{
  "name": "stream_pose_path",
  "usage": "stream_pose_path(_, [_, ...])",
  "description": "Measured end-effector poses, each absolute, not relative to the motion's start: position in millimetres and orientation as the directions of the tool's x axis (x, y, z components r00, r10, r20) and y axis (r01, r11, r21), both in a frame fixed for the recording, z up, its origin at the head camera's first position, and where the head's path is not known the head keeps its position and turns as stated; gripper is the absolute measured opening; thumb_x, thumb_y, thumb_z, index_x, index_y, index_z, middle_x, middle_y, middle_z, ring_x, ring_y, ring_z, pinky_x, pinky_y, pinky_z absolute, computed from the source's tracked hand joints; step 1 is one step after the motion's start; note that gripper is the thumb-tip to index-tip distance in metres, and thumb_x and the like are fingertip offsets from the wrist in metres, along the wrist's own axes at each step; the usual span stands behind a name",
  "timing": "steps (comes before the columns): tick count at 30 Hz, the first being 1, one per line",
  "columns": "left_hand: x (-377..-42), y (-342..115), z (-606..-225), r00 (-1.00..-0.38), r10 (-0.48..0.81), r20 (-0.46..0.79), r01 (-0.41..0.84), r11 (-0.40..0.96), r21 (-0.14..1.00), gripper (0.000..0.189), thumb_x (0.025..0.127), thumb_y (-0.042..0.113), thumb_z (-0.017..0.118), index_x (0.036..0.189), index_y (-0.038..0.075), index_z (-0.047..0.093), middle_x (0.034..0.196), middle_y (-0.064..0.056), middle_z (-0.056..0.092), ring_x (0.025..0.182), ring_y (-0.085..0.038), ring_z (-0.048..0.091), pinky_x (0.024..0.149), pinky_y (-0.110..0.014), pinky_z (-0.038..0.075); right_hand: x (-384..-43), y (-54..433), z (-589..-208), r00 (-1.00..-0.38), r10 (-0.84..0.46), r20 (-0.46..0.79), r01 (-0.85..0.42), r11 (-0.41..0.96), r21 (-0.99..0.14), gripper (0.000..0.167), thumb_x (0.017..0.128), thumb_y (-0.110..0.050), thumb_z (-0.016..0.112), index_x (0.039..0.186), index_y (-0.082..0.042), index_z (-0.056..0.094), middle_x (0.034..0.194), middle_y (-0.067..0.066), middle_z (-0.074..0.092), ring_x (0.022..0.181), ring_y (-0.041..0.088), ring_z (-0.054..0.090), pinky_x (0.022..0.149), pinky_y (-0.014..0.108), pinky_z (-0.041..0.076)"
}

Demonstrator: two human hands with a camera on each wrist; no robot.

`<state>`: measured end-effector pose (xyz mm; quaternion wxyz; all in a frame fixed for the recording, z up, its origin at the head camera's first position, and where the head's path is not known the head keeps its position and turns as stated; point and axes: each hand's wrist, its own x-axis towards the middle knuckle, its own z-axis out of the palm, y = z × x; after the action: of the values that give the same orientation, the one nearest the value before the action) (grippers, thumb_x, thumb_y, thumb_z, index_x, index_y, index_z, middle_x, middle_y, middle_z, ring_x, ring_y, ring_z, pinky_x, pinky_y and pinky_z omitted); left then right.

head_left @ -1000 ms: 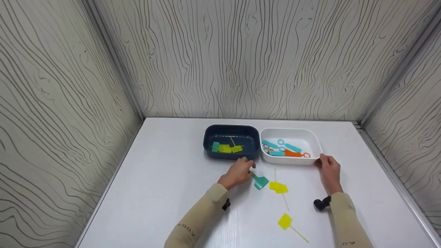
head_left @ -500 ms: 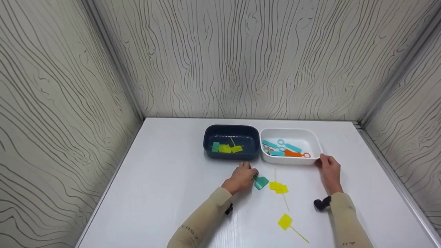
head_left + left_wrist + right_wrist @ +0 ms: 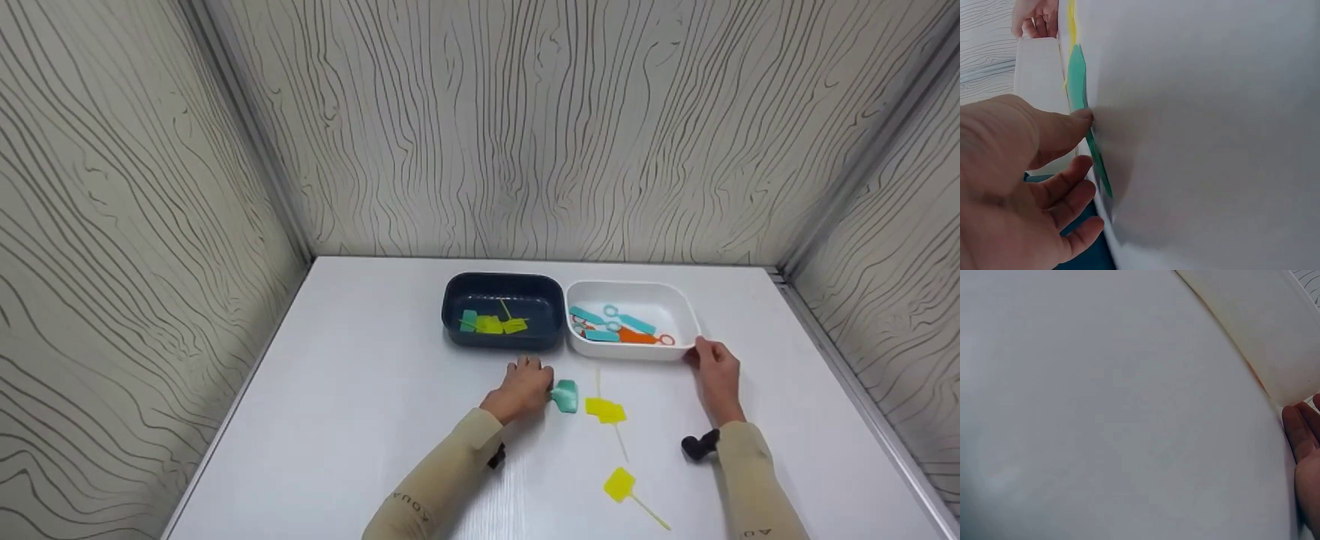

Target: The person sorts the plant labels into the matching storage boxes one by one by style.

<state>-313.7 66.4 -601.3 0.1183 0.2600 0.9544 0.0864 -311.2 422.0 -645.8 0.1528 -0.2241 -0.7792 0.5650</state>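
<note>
My left hand (image 3: 523, 390) is low over the table, thumb and fingertips pinching the thin handle of a small green spatula-shaped piece (image 3: 566, 396). In the left wrist view the piece (image 3: 1077, 79) slants past the thumb tip, its flat blade up and its narrow end beyond the fingers. My right hand (image 3: 718, 375) holds the near right corner of a white box (image 3: 634, 350), thumb and fingers around the corner. The right wrist view has these fingers (image 3: 1296, 430) right at the box's lower corner. Inside the box lie blue and orange flat pieces with ring ends (image 3: 637, 334).
A dark blue box (image 3: 504, 341) stands left of the white one, holding yellow pieces (image 3: 489, 325) and a green piece (image 3: 469, 321). Two overlapping yellow square-headed sticks (image 3: 606, 409) lie right of my left hand. Another yellow stick (image 3: 620, 484) lies nearer. A patterned wall (image 3: 525, 135) rises behind the table.
My left hand has drawn back slightly from the dark box and closed on the green piece, whose blade has turned to point more to the right. My right hand stays at the white box.
</note>
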Motion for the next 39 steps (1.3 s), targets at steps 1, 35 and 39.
stream_pose_path(1, [-313.9,66.3,-601.4,-0.834,0.519,-0.188,0.475,0.848,0.236,0.013,0.098,0.025,0.060,0.107,0.017,0.065,0.099,0.000,0.055,0.096,-0.017,0.044,0.092,-0.034,0.043,-310.9,422.3,-645.8,-0.853,0.521,-0.017,0.179,0.261,-0.949,0.055,0.099,-0.055,0.044,0.117,-0.005,0.059,0.102,-0.005,0.063,0.094,-0.001,0.059,0.083,0.008,0.044])
stream_pose_path(35, [-330.1,48.7,-600.8,-0.808,0.580,-0.105,0.458,0.730,0.508,0.010,0.091,0.009,0.066,0.099,0.014,0.062,0.089,0.003,0.060,0.079,-0.012,0.051,0.079,-0.026,0.050,-311.7,421.4,-644.8,-0.861,0.507,-0.037,0.160,0.202,-0.966,0.059,0.098,-0.055,0.046,0.122,-0.002,0.057,0.109,0.000,0.062,0.099,0.003,0.059,0.085,0.008,0.048])
stream_pose_path(39, [-332.8,46.7,-595.7,-0.801,0.595,-0.073,0.488,0.718,0.496,0.009,0.092,0.010,0.066,0.100,0.012,0.064,0.091,0.001,0.062,0.078,-0.012,0.051,0.078,-0.026,0.050,-311.9,423.3,-646.1,-0.859,0.510,-0.044,0.167,0.197,-0.966,0.059,0.098,-0.055,0.046,0.121,-0.002,0.057,0.107,-0.001,0.062,0.099,0.004,0.059,0.084,0.008,0.048])
